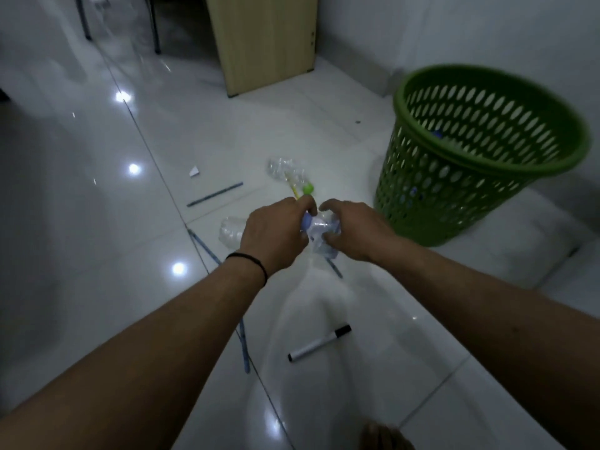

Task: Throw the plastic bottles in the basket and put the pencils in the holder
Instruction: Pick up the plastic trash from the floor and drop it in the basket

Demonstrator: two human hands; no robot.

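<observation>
Crushed plastic bottle [319, 230] gripped between both hands, left hand [276, 235] and right hand [352, 232] fingers curled around it

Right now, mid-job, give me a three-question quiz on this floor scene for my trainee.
1. True or false: the green perforated plastic basket stands upright.
2. Which cap colour does the crushed clear plastic bottle in both hands have: A green, B blue, C red?
3. Fill in: the white marker with a black cap lies on the ____.

Key: 1 false, it is tilted. 2 B; the left hand and the right hand grip it. 3 tiled floor.
</observation>
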